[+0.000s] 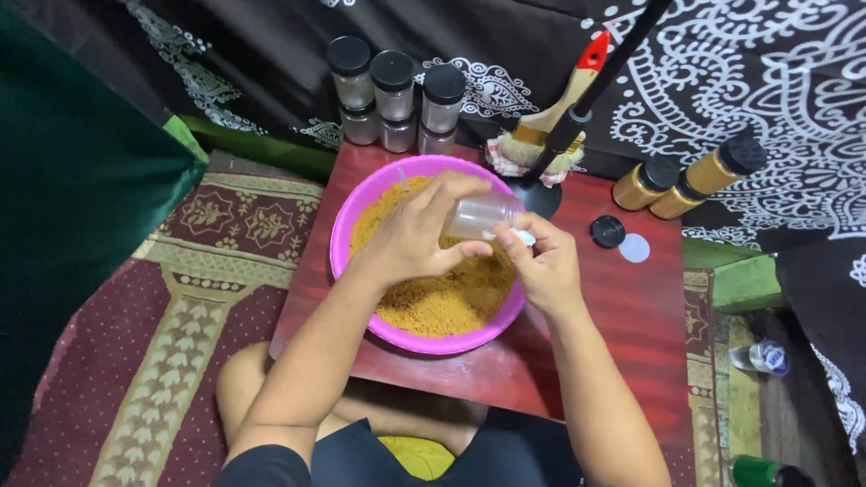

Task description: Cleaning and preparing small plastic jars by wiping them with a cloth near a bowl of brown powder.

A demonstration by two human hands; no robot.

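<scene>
Over the pink bowl [354,225] of golden-brown crumbs [451,302], the left hand [410,236] curls its fingers around a small clear jar [483,216], tipped on its side. Against the jar's mouth the right hand [546,269] pinches a small white piece [524,237] (what it is I cannot tell). Bowl and hands sit on a red table [631,307]. Behind stand black-lidded jars [394,90]; a loose black lid [607,232] lies to the right.

Glossy pink round plastic bowl [354,221] holds coarse, matt golden-brown crumbs [442,302]; small clear plastic jar [480,216] looks smooth; dark red wooden desk [631,307] shines, woven patterned carpet [180,325] looks rough
</scene>
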